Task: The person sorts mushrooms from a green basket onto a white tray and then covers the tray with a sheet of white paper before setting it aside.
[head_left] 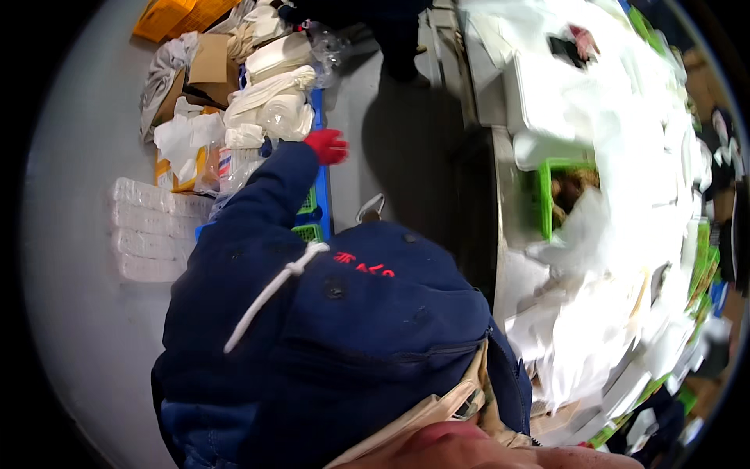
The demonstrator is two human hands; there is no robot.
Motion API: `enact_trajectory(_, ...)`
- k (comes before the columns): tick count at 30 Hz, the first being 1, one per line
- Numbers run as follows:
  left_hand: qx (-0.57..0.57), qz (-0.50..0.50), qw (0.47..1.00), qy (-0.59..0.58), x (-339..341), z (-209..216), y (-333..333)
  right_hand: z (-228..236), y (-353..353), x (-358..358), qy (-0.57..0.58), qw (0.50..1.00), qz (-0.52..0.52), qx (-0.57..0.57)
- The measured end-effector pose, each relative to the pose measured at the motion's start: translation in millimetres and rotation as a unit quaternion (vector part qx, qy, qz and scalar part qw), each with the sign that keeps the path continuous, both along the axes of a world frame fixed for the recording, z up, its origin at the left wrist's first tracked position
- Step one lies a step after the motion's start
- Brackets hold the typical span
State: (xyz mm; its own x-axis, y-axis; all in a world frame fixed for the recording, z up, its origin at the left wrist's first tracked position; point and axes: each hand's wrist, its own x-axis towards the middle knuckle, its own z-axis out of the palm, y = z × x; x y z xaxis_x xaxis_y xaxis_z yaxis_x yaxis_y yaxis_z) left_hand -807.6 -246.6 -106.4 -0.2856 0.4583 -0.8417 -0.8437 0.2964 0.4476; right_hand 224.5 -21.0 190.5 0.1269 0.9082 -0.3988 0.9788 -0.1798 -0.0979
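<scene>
My left hand (pixel 326 146), in a red glove, reaches forward from a navy sleeve at the left. Its fingers look slightly bent and apart, and I see nothing in them. Right beside it lies a heap of white cloth and plastic wrapping (pixel 269 98). A blue edge (pixel 319 191) runs just under the wrist, with green baskets (pixel 308 233) partly hidden behind my sleeve. In front of my jacket a thin metal loop (pixel 372 205) shows above the floor. My right hand is out of the picture.
To the right stands a long table with a green basket (pixel 544 199) of brownish goods and glaring white sheets (pixel 578 336). Plastic-wrapped white packs (pixel 148 234), open cartons (pixel 212 66) and an orange crate (pixel 162 17) stand at the left. Another person's dark legs (pixel 400 47) are ahead in the aisle.
</scene>
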Motion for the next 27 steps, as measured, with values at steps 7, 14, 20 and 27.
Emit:
enact_trajectory(7,0.090,0.227,0.966,0.085,-136,26,36,65,93,-508,0.303,0.928,0.199,0.088)
enact_trajectory(14,0.050,0.329,0.932,0.146,-285,59,3,4,188,-868,0.424,0.796,0.410,-0.140)
enact_trajectory(20,0.008,0.530,0.840,0.113,-367,45,-118,-104,130,-1232,0.451,0.562,0.581,-0.379)
enact_trajectory(27,0.146,0.497,0.851,0.085,-467,-138,-31,-287,83,-1556,0.260,0.641,0.657,-0.301)
